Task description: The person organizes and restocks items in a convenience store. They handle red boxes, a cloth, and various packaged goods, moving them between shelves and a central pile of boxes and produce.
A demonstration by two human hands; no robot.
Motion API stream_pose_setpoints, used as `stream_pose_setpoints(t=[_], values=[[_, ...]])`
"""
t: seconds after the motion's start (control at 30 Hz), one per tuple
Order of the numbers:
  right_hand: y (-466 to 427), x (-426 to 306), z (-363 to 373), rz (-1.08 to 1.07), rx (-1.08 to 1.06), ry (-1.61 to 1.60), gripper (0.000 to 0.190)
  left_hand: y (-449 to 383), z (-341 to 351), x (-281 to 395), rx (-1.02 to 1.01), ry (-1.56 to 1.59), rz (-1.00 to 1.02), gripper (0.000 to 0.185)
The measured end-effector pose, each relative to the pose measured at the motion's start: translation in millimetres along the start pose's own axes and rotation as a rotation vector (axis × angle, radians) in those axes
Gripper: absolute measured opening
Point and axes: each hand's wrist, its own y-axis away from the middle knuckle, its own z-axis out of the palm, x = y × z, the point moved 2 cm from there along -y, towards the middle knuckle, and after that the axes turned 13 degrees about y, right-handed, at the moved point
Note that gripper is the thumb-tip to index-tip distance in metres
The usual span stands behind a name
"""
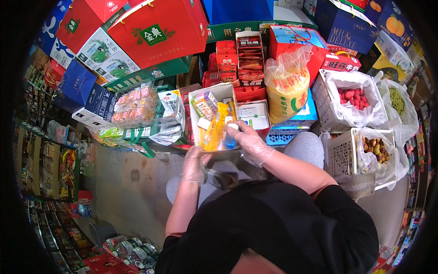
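Observation:
A white open cardboard box point(193, 114) is tilted in front of me, with a yellow plastic packet point(215, 128), a purple-and-white carton point(204, 102) and a small blue bottle with a white cap point(230, 141) in it. My left hand point(195, 161), in a clear plastic glove, grips the box's near left corner. My right hand point(249, 138), gloved the same way, is at the box's right side, its fingers on the white-capped bottle. Red snack packets point(250, 58) stand in a display box behind it.
Right of the box stands a clear bag of yellow grain point(287, 89). White plastic crates point(342, 154) with lined fruit are farther right. Packaged cakes point(135, 104) and red gift bags point(164, 27) lie left and behind. Bottles point(137, 251) stand on the floor at lower left.

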Motion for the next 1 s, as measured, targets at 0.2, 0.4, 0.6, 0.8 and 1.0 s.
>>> stream_pose_setpoints(t=[0.2, 0.4, 0.6, 0.8, 1.0], values=[[38, -24, -64, 0.033, 0.091, -0.071, 0.05, -1, 51, -50, -0.138, -0.049, -0.105, 0.034], [41, -27, -104, 0.022, 0.206, -0.012, 0.042, -18, 89, -82, -0.153, -0.031, -0.172, 0.031], [46, -25, -112, 0.032, 0.176, 0.008, 0.04, -15, 83, -89, -0.158, -0.011, -0.164, 0.031], [46, -17, -118, 0.054, 0.171, -0.02, 0.036, -9, 80, -93, -0.185, -0.056, -0.146, 0.04], [49, -17, -118, 0.066, 0.175, -0.058, 0.039, -5, 76, -95, -0.15, -0.09, -0.146, 0.054]])
